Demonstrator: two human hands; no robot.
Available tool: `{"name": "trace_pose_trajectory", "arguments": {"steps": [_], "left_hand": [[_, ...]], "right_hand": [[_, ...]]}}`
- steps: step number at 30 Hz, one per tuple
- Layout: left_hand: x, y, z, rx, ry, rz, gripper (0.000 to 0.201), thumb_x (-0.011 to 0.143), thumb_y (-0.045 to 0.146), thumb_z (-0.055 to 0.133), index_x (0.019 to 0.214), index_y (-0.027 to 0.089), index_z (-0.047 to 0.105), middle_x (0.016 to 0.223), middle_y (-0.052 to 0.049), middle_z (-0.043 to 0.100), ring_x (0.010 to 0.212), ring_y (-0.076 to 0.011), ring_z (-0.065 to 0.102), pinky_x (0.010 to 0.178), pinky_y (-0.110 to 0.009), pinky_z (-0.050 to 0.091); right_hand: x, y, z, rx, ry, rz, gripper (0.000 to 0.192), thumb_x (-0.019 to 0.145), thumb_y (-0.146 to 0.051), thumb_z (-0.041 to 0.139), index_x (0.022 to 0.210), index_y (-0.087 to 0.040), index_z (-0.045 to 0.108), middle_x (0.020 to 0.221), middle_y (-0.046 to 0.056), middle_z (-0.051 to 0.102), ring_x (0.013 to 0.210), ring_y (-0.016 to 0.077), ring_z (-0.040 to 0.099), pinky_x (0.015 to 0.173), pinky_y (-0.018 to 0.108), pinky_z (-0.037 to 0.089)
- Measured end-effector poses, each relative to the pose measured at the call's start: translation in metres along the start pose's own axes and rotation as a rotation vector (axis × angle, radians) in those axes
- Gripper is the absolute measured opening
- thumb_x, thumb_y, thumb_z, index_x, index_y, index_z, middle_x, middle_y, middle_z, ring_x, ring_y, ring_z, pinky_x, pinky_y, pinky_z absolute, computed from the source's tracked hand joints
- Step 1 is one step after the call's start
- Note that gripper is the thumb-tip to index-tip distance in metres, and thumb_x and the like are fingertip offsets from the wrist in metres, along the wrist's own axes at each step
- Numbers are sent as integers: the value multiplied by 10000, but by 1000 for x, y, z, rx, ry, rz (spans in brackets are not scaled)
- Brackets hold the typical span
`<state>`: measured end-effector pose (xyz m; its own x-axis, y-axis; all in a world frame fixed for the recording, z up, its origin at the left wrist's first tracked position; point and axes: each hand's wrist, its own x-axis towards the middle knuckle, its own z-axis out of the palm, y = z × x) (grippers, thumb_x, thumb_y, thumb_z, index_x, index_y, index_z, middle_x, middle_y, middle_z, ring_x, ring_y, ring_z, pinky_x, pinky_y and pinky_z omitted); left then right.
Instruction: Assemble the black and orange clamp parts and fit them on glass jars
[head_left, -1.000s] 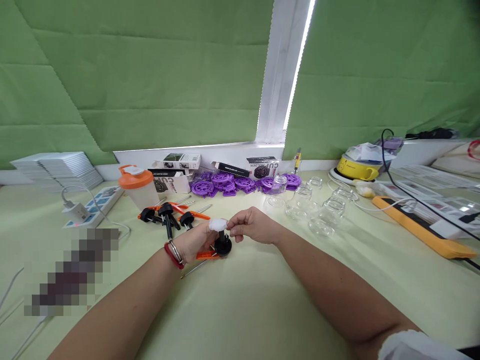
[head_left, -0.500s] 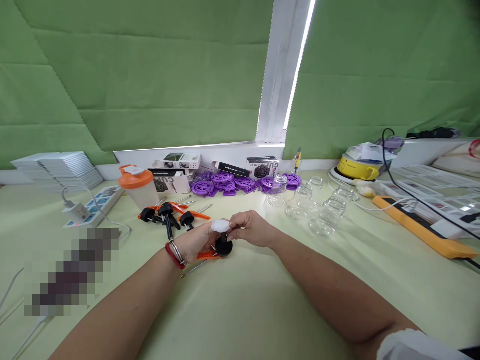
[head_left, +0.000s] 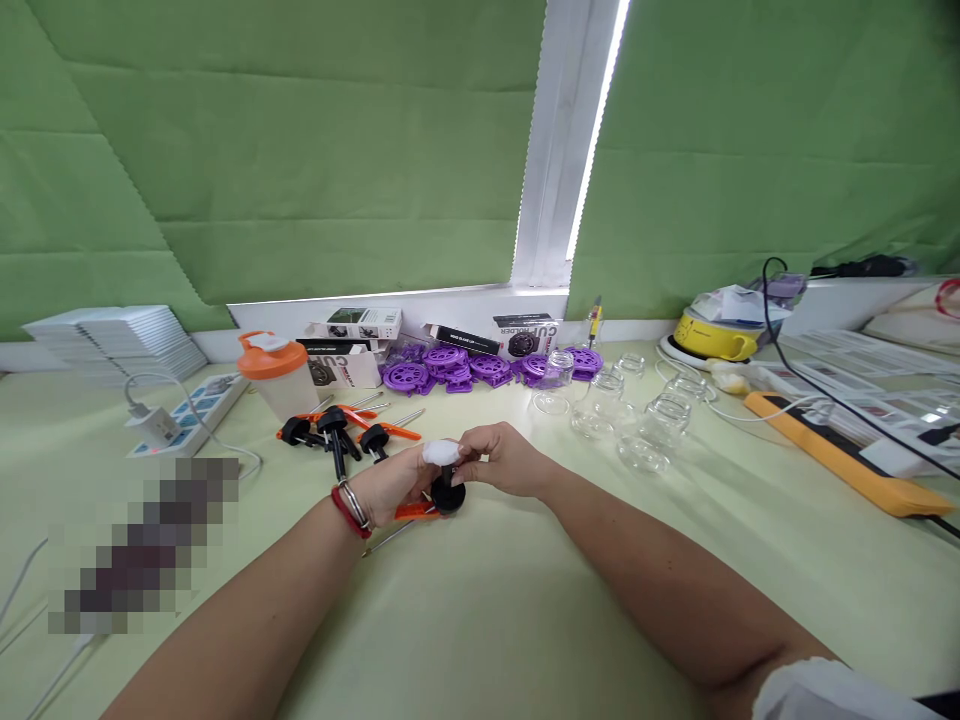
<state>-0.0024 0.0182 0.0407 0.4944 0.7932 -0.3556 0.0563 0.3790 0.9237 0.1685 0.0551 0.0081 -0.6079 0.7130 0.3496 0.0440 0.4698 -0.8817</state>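
Note:
My left hand (head_left: 401, 480) is closed around a black-and-orange tool. Its round black disc (head_left: 450, 496) faces down beside the fingers, and an orange part (head_left: 415, 511) sticks out below the palm. A thin metal rod (head_left: 390, 537) lies just under that hand. At the thumb end of my left hand is a white oval piece (head_left: 442, 452); whether it is a thumb wrap or part of the tool I cannot make out. The fingertips of my right hand (head_left: 501, 460) pinch at the black stem above the disc. Beyond my left hand lie similar black-and-orange tools (head_left: 334, 425) with metal rods.
A shaker bottle (head_left: 274, 375) with an orange lid stands behind the tools. Purple plastic parts (head_left: 450, 370) and cup-holder boxes (head_left: 349, 365) line the back. Several glass jars (head_left: 645, 445) stand right. Power strips lie left (head_left: 199, 410) and far right (head_left: 840, 450).
Almost nothing differs. My right fingertips have shifted very slightly at the black stem, while both hands stay in the same place.

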Motion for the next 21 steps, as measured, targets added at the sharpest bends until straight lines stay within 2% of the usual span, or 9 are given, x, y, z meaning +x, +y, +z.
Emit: {"name": "trace_pose_trajectory", "arguments": {"steps": [5, 9, 12, 21], "left_hand": [[-2, 1, 2, -20, 17, 10, 248, 648, 411, 607, 657, 195, 485, 459, 77, 305, 493, -99, 302, 554, -253, 359], [-4, 3, 3, -10, -15, 11, 247, 659, 411, 610, 758, 195, 539, 589, 43, 470, 602, -127, 428, 601, -265, 397], [-5, 3, 3, -11, -20, 9, 258, 660, 417, 609, 771, 192, 548, 652, 30, 518, 629, -129, 451, 608, -265, 407], [-5, 4, 5, -14, 24, 21, 247, 650, 416, 629, 690, 197, 522, 487, 73, 386, 493, -92, 313, 560, -255, 379]], "right_hand": [[1, 2, 1, -18, -6, -74, 196, 638, -349, 748, 683, -175, 667, 671, 6, 597, 643, 129, 541, 630, 255, 430], [1, 2, 1, -28, -3, -97, 199, 635, -344, 751, 657, -170, 657, 646, 1, 584, 614, 121, 524, 603, 247, 421], [1, 0, 1, -38, 0, -87, 216, 629, -351, 755, 643, -164, 647, 638, -2, 580, 607, 118, 518, 598, 243, 419], [-1, 2, 3, -57, 33, -72, 273, 596, -363, 772, 616, -145, 610, 620, -12, 557, 567, 96, 467, 542, 224, 387]]}}
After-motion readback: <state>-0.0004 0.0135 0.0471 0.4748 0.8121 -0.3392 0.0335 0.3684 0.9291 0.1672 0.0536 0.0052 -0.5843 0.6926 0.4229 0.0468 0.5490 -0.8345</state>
